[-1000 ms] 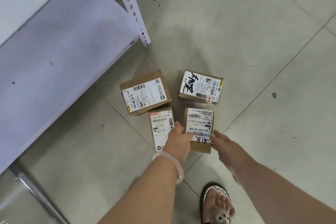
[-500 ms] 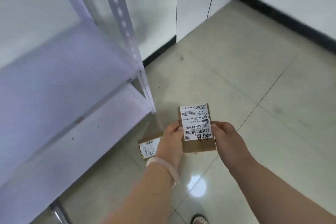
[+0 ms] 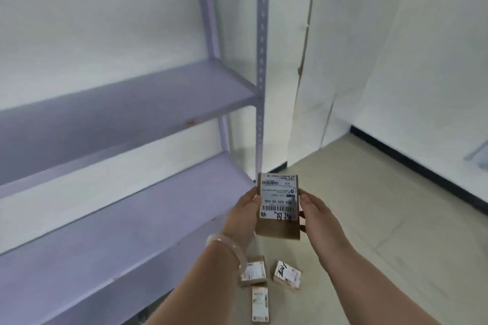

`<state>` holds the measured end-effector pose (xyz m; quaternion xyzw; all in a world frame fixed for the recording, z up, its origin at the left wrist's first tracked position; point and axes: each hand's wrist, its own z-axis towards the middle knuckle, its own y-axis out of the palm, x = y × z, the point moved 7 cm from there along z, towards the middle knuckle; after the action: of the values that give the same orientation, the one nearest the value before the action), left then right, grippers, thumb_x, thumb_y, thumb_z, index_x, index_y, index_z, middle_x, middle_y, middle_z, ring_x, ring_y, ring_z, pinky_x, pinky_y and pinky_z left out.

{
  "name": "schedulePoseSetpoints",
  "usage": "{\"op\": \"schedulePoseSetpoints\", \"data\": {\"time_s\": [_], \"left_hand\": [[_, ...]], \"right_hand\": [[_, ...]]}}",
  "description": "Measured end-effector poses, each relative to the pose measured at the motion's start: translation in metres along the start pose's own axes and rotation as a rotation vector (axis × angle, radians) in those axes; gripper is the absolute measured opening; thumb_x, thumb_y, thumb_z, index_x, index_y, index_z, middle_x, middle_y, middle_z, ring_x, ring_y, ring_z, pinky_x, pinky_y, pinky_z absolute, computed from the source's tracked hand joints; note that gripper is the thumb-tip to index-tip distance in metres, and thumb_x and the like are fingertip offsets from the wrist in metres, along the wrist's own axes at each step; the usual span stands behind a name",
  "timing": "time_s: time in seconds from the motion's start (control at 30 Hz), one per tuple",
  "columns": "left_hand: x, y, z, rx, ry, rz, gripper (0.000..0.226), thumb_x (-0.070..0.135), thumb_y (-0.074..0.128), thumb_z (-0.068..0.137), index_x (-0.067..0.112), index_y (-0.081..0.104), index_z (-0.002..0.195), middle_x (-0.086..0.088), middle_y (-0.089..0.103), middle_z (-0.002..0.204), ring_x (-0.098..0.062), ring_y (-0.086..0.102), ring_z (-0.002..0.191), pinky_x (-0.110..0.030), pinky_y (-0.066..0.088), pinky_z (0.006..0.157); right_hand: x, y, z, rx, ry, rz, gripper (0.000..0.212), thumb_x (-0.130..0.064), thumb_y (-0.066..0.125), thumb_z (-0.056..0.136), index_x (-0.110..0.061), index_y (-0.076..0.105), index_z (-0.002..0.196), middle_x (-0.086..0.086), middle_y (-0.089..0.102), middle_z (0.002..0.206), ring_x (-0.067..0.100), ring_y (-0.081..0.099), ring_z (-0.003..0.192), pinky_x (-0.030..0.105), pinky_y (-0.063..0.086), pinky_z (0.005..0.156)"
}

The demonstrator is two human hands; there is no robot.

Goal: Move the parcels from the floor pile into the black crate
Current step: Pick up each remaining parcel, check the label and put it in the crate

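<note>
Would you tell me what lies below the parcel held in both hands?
Below the held parcel, three more parcels lie on the floor; the left forearm covers part of one.

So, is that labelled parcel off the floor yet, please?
Off: left hand and right hand grip the parcel above three floor parcels.

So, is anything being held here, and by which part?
One labelled parcel, in both hands: the left hand grips its left long edge, the right hand its right long edge.
</note>
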<state>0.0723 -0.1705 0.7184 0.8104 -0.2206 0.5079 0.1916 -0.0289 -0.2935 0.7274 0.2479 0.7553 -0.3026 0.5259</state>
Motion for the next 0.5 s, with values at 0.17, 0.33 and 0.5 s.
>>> {"op": "schedulePoseSetpoints", "data": {"time_s": [0.17, 0.33, 0.5], "left_hand": [[0.027, -0.070, -0.116, 0.151, 0.078, -0.068, 0.030, 0.022, 0.041, 0.099, 0.022, 0.059, 0.123, -0.006, 0.069, 0.113, -0.019, 0.065, 0.101, -0.045, 0.048, 0.100], [0.045, -0.148, -0.211, 0.298, 0.124, -0.121, 0.029, 0.031, 0.042, 0.098, 0.023, 0.060, 0.119, -0.004, 0.066, 0.119, -0.025, 0.060, 0.113, -0.048, 0.045, 0.104], [0.053, -0.228, -0.284, 0.417, 0.151, -0.218, 0.025, 0.035, 0.043, 0.097, 0.031, 0.065, 0.085, 0.010, 0.068, 0.093, -0.023, 0.060, 0.104, -0.046, 0.047, 0.101]], "right_hand": [[-0.049, 0.051, -0.086, -0.239, -0.092, -0.021, 0.040, -0.041, 0.036, 0.096, -0.060, 0.065, 0.075, -0.038, 0.065, 0.075, -0.008, 0.060, 0.083, 0.033, 0.049, 0.084], [-0.088, 0.117, -0.167, -0.448, -0.169, -0.096, 0.039, -0.047, 0.031, 0.097, -0.054, 0.063, 0.076, -0.028, 0.058, 0.091, 0.011, 0.057, 0.104, 0.048, 0.040, 0.103], [-0.110, 0.188, -0.234, -0.661, -0.145, -0.053, 0.028, -0.049, 0.030, 0.098, -0.043, 0.057, 0.101, -0.007, 0.055, 0.115, 0.018, 0.051, 0.115, 0.047, 0.042, 0.103]]}}
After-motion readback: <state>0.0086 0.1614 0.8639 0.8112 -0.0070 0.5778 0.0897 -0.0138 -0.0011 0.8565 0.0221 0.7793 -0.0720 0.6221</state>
